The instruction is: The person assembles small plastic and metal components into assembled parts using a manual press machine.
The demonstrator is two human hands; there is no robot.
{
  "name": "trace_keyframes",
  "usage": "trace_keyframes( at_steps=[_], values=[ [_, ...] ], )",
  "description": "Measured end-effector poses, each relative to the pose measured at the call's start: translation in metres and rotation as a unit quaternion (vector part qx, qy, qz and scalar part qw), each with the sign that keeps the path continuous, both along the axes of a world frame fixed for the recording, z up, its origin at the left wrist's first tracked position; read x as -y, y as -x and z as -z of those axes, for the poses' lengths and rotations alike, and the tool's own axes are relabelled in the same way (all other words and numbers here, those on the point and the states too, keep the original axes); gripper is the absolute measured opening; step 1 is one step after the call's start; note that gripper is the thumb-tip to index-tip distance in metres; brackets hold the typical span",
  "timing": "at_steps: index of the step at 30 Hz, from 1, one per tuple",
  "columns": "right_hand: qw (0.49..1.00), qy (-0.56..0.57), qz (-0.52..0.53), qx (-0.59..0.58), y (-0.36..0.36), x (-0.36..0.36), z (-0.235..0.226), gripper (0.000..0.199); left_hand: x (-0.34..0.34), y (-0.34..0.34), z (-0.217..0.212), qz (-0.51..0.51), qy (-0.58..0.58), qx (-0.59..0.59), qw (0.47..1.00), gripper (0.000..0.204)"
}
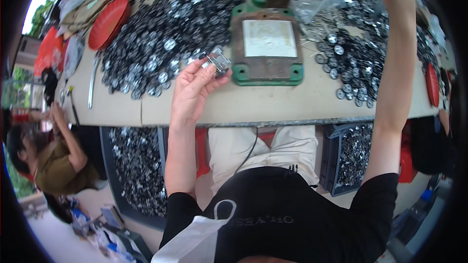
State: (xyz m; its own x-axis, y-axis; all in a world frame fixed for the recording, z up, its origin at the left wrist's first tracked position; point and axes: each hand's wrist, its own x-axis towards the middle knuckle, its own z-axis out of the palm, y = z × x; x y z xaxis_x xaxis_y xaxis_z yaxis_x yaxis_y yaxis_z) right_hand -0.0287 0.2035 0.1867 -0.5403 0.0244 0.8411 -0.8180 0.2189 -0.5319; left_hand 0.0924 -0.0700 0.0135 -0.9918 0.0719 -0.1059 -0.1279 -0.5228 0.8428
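My left hand (194, 89) is raised over the table just left of the green machine base. Its thumb and fingers are closed on a small shiny metal piece (218, 61) with thin prongs and a dark part; its exact kind cannot be made out. A green machine base (268, 79) with a pale rectangular plate (269, 38) stands in front of me. My right forearm (397, 63) stretches far forward over the right side of the table. The right hand itself lies beyond the upper edge of the picture.
Heaps of round black-and-silver parts (161, 34) cover the table (195, 112) on both sides. Red plates (111, 23), a metal bar (92, 83) and a clear plastic bag (321, 1) lie around. Grey bins (105, 165) of small parts flank my legs. Another person (53, 160) sits left.
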Motion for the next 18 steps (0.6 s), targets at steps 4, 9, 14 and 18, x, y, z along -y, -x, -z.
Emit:
trace_keyframes(
  at_steps=[4, 9, 14, 18],
  values=[
    [0.974, -0.068, -0.023, 0.215, -0.08, 0.0, 0.125, 0.016, 0.023, -0.044, 0.011, -0.055, -0.012, 0.031, 0.998, 0.034],
    [0.936, -0.009, -0.002, 0.352, -0.146, -0.005, 0.212, 0.013, 0.006, -0.051, 0.009, -0.065, 0.027, 0.035, 0.997, 0.042],
    [0.937, -0.037, 0.055, 0.343, -0.152, -0.009, 0.228, 0.011, -0.006, -0.048, 0.009, -0.091, 0.077, 0.012, 0.993, 0.043],
    [0.934, -0.056, 0.051, 0.35, -0.15, -0.005, 0.229, 0.011, -0.001, -0.055, 0.012, -0.124, 0.126, -0.014, 0.984, 0.044]
  ],
)
